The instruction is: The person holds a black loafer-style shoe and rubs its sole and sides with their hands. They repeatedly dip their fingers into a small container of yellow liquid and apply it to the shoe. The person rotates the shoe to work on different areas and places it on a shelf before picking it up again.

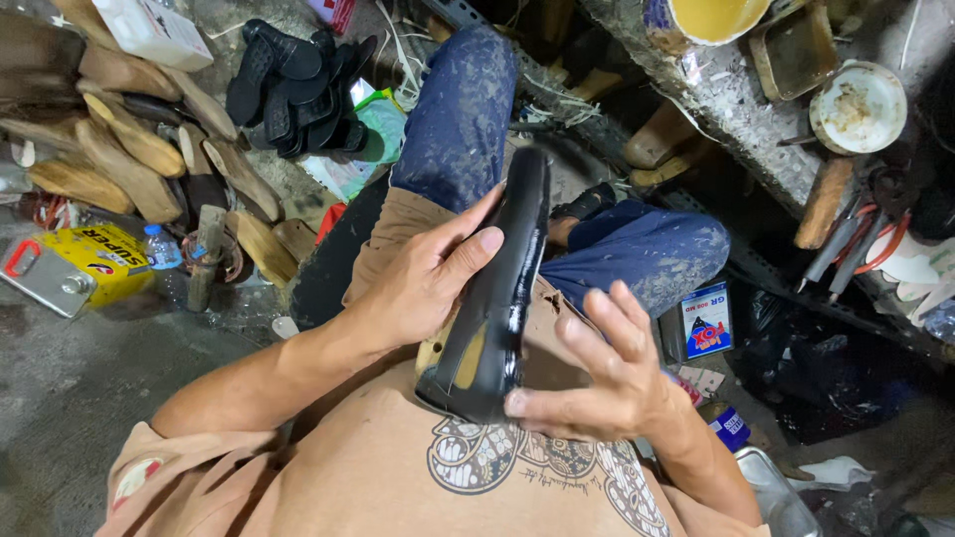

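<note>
Black glossy shoe upper on its last sits between both hands over the person's lap, toe pointing away, heel end close to the belly of the tan printed shirt. Left hand wraps the side, thumb laid along the black edge, fingers closed round the far face. Right hand has its fingers spread, only the thumb tip pressing the heel end — a steadying touch, not a full grip.

By the look of it the upper is already pulled over the last and shines as if wet or glued; a tan patch shows at the heel, and no outsole is on yet, so bottoming seems left to do — a judgement only.

Farther out, blue stained trousers cover the knees. To the left lie a yellow rectangular tin can, a row of wooden shoe lasts and a pile of black rubber soles. To the right, a cluttered grey shelf carries a round white dish.

The shoe's underside is turned away, and the left fingertips are hidden behind it
</note>
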